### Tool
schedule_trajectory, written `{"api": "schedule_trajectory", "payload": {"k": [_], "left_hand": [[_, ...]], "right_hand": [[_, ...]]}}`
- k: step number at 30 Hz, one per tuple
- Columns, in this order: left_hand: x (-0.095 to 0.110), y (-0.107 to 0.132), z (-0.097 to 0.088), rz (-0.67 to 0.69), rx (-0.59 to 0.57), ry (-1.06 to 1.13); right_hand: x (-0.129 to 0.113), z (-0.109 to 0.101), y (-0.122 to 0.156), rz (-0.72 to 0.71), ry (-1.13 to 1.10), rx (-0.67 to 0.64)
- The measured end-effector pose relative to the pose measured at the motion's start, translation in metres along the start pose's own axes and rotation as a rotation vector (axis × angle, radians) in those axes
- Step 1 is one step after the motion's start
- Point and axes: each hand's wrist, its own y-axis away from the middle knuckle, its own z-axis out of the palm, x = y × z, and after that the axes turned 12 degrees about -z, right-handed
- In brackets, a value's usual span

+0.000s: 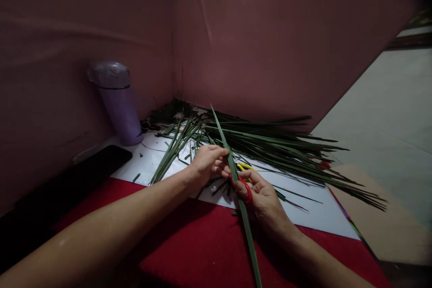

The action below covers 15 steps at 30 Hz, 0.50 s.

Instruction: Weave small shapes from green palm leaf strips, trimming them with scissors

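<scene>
My left hand (208, 162) pinches a long green leaf strip (246, 229) that runs from the far pile toward me. Just to its right, my right hand (263, 195) has its fingers through the red handles of a pair of scissors (245, 189), held against the same strip. A second pair with yellow handles (245, 167) lies on the white sheet (317, 213) just behind my right hand. Both hands work over the edge where the white sheet meets the red cloth (189, 243).
A big pile of long green leaves (290, 148) lies across the white sheet, with cut scraps near it. A lilac lidded bin (118, 101) stands at the back left by the pink wall. A dark flat object (84, 171) lies at left; brown cardboard (378, 216) at right.
</scene>
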Motion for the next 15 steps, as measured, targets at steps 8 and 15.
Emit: {"api": "schedule_trajectory", "payload": {"k": [8,15], "left_hand": [[0.0011,-0.0014,0.0004,0.013,0.007,-0.022],[-0.0013,0.0013,0.0036,-0.020,0.003,0.011]], "right_hand": [[-0.0024,0.0000,0.0011,0.031,0.079,-0.007],[-0.0025,0.0011,0.0013,0.018,0.093,0.008]]}}
